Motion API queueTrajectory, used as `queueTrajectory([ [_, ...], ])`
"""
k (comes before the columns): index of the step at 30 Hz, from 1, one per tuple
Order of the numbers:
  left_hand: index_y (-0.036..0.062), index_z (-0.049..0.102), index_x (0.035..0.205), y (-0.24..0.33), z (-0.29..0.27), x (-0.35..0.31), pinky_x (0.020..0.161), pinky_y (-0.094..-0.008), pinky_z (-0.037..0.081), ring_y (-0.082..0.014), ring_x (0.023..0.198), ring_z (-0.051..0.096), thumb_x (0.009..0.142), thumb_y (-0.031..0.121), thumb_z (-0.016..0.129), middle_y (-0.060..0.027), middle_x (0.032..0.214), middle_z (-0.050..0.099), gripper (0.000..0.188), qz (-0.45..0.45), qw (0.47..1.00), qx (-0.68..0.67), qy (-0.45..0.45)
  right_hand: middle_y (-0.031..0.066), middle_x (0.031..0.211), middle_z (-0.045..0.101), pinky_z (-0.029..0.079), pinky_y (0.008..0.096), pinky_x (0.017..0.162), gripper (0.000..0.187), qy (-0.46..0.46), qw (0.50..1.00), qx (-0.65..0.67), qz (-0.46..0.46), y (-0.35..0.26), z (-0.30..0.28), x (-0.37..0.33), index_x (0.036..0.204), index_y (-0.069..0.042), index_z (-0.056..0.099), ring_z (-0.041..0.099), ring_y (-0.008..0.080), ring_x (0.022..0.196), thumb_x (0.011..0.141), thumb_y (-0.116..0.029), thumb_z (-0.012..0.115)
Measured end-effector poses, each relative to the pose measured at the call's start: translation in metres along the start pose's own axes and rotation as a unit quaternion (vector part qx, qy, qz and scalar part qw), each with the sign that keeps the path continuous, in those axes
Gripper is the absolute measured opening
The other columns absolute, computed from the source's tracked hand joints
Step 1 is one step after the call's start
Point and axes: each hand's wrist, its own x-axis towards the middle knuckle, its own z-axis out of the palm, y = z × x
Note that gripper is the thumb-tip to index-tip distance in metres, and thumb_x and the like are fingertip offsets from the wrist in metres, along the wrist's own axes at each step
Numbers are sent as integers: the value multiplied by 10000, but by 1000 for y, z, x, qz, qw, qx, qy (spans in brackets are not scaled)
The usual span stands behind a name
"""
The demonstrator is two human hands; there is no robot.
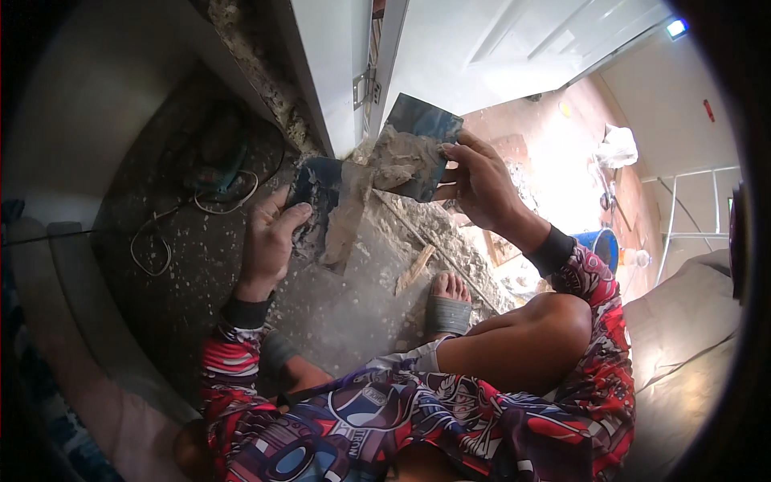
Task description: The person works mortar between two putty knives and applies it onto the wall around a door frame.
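Observation:
My left hand point(269, 237) grips a dark, flat rectangular scraper point(316, 181), thumb on its upper face. Grey-beige plaster coats that scraper's right-hand side. Fingers and thumb of my right hand point(491, 183) pinch the edge of a second dark scraper point(426, 116). A thick lump of wet plaster point(404, 157) lies across it. The two scrapers meet or overlap at their inner edges, just in front of the foot of the white door frame point(325, 68). How firmly they touch I cannot tell.
A white door point(514, 44) stands open on hinges point(367, 88). Broken rubble and a wood scrap point(415, 269) lie by my sandalled foot point(450, 309). At left rests a green power tool point(218, 169) with a cord; at right are a blue bucket point(601, 247) and white bag point(617, 148).

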Motion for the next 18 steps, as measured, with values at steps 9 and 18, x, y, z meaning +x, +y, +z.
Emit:
queueTrajectory([
  [9, -1, 657, 1105, -70, 20, -1, 806, -272, 547, -135, 888, 672, 894, 24, 557, -64, 991, 704, 234, -115, 973, -189, -60, 175, 1004, 634, 637, 359, 674, 206, -42, 995, -93, 4, 17, 7, 13, 1104, 62, 493, 700, 239, 779, 1019, -122, 460],
  [18, -83, 613, 1134, -158, -7, 13, 934, -297, 512, -207, 1020, 650, 708, -206, 597, -147, 1148, 631, 444, -70, 987, -129, -64, 155, 983, 638, 628, 358, 647, 222, -31, 997, -64, 33, 22, 6, 15, 1173, 31, 494, 698, 244, 761, 1012, -116, 451],
])
